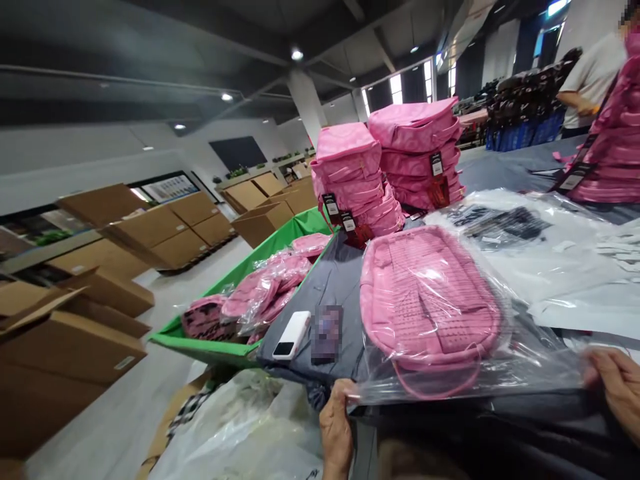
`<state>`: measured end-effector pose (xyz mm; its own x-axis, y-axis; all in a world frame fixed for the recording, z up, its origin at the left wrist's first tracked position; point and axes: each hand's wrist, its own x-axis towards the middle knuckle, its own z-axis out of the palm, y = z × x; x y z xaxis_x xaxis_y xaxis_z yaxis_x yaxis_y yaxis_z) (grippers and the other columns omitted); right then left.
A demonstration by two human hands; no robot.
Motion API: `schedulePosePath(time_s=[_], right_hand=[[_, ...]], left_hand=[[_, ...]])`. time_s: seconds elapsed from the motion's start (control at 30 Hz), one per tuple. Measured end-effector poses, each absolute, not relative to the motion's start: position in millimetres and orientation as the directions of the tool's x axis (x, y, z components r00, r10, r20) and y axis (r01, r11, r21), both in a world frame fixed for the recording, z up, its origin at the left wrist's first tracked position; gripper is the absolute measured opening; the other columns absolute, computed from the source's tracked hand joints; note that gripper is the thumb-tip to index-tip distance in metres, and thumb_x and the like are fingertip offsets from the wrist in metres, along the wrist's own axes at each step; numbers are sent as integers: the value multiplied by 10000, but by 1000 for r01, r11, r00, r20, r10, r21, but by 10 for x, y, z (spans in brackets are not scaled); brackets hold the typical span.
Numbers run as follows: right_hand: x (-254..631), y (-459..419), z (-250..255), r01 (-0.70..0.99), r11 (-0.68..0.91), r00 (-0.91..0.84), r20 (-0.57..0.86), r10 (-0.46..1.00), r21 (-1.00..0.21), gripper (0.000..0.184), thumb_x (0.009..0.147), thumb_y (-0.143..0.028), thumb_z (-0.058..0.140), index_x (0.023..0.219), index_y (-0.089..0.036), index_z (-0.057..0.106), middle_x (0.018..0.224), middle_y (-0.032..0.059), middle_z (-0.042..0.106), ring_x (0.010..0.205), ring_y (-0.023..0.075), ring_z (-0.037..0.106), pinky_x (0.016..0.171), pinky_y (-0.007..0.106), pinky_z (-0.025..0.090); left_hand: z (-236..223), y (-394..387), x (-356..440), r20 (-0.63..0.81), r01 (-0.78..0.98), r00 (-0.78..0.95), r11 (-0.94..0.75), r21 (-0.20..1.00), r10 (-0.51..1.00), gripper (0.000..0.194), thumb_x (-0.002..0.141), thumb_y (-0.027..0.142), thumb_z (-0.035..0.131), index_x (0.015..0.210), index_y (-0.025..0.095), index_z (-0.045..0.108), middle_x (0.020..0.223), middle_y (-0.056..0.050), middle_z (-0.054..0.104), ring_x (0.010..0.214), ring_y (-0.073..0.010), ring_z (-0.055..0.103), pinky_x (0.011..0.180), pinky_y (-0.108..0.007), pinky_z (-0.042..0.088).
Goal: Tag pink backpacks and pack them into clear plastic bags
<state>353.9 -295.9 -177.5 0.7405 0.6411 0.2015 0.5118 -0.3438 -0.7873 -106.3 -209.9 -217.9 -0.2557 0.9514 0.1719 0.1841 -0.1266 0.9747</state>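
A pink backpack (427,293) lies flat on the grey table (335,280) inside a clear plastic bag (530,360). My left hand (336,430) pinches the bag's open edge at its near left corner. My right hand (617,387) grips the same edge at the near right corner. The bag mouth is stretched between both hands along the table's front edge.
Stacks of pink backpacks (385,167) stand at the back of the table, more at the far right (613,147). A white power bank (291,335) lies at the left. A green bin (225,347) holds bagged backpacks. Cardboard boxes (75,320) fill the floor. A person (595,73) stands far right.
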Motion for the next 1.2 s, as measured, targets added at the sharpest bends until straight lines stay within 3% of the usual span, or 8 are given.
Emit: schedulePosePath(time_s=[0.1, 0.23, 0.3, 0.4, 0.6, 0.73, 0.93, 1.2], right_hand=[[3342, -2855, -1644, 410, -329, 771, 132, 623, -851, 445, 730, -704, 403, 803, -297, 568, 574, 28, 557, 558, 262, 566, 627, 416, 472], [3235, -2842, -1633, 318, -286, 802, 96, 589, -904, 471, 735, -697, 422, 925, -290, 565, 546, 0, 509, 502, 254, 516, 571, 411, 432], [3252, -2859, -1697, 317, -261, 811, 118, 573, -912, 453, 760, -690, 427, 924, -290, 562, 556, -6, 506, 504, 247, 510, 579, 409, 429], [3300, -2873, -1789, 350, -212, 805, 177, 566, -912, 441, 795, -691, 439, 923, -288, 565, 559, -19, 499, 506, 237, 506, 581, 401, 422], [3279, -2879, -1689, 321, -185, 798, 161, 580, -929, 489, 768, -703, 449, 933, -264, 586, 525, -30, 501, 479, 222, 501, 544, 374, 423], [3243, -2877, -1619, 303, -187, 808, 149, 570, -934, 492, 731, -695, 440, 903, -258, 585, 497, -31, 500, 461, 220, 503, 544, 372, 439], [3262, -2871, -1643, 301, -109, 802, 190, 566, -947, 477, 756, -705, 475, 911, -264, 567, 525, -35, 515, 464, 213, 513, 520, 362, 447], [3337, -2698, -1481, 218, -211, 753, 27, 657, -953, 610, 653, -768, 483, 907, -223, 584, 572, 7, 574, 449, 219, 515, 523, 389, 456]], left_hand=[[-2164, -1980, -1046, 121, 329, -286, -21, 944, 950, 739, 804, 864, 439, 727, 180, 709, 613, -19, 593, 545, -165, 518, 583, -297, 467], [-2014, -1956, -841, 550, 678, -389, -174, 714, 739, 585, 920, 687, 474, 1050, 175, 723, 991, -123, 725, 945, -272, 643, 892, -424, 486], [-1894, -2042, -594, 778, 823, -220, -316, 473, 589, 425, 980, 499, 506, 1215, 178, 656, 1139, -141, 702, 1132, -274, 594, 1037, -454, 387], [-1714, -2189, -146, 819, 764, 161, -595, 249, 550, 388, 1011, 467, 449, 1213, 199, 641, 1058, -95, 719, 1102, -249, 596, 1093, -451, 294], [-1486, -2234, 189, 730, 673, 286, -672, 308, 621, 460, 948, 633, 494, 1000, 201, 644, 842, -32, 679, 908, -239, 584, 1076, -464, 244], [-1490, -2203, 100, 718, 607, 381, -743, 281, 582, 247, 966, 432, 602, 822, 233, 633, 737, 28, 649, 858, -185, 572, 1067, -413, 226], [-1307, -2045, 72, 681, 613, 418, -739, 277, 602, 215, 970, 253, 605, 760, 235, 648, 697, 34, 641, 908, -183, 568, 1089, -459, 190], [-1115, -1479, 4, 162, 464, 526, -441, 768, 835, 335, 833, 482, 719, 656, 197, 726, 736, -32, 658, 794, -190, 580, 804, -344, 427]])
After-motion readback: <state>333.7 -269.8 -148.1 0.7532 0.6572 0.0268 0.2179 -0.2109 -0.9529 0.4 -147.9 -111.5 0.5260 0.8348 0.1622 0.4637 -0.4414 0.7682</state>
